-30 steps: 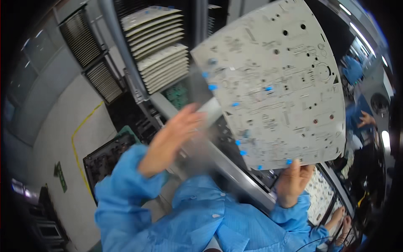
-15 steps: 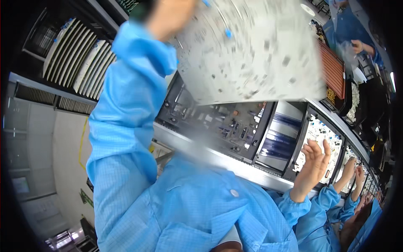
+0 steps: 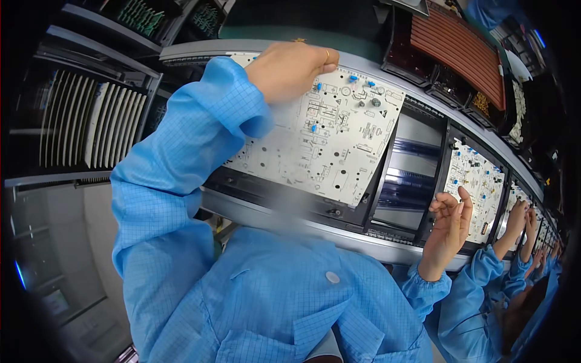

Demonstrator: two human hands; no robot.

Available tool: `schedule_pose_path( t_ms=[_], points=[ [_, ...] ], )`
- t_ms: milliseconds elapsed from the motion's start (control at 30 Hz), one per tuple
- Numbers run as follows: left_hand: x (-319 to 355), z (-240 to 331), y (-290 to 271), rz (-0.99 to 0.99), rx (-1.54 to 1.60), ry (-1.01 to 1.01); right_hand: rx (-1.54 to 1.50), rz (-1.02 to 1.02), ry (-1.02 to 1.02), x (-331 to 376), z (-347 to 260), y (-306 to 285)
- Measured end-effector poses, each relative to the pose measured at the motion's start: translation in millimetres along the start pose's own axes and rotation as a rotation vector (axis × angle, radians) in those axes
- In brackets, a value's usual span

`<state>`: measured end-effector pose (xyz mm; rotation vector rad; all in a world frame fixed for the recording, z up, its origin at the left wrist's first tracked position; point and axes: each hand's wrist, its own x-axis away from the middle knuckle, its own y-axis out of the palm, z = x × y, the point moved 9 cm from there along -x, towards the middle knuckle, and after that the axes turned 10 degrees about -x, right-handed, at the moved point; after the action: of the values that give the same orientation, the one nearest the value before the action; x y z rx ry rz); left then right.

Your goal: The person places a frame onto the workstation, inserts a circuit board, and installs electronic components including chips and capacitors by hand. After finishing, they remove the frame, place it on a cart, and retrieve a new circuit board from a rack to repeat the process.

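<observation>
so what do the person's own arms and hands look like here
Both arms wear light blue sleeves with a fine grid pattern, gathered into elastic cuffs at the wrists. The same fabric covers the chest, which has a small round white snap button. The left hand is bare, with a thin gold ring. The right hand is bare, with no ring visible.
</observation>
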<state>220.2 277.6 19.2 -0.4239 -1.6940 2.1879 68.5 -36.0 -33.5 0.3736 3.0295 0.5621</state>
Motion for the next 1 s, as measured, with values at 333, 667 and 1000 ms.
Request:
schedule_pose_path(
  t_ms=[333,667,1000],
  points=[
    [5,-6,41,-0.003,-0.037,0.001,0.114,-0.145,0.002,-16,0,34],
    [60,7,28,0.142,-0.133,0.076,0.710,-0.389,-0.043,-73,41,102],
    [83,-77,15,0.439,0.004,-0.186,0.996,-0.653,-0.446,-118,72,190]
  ],
)
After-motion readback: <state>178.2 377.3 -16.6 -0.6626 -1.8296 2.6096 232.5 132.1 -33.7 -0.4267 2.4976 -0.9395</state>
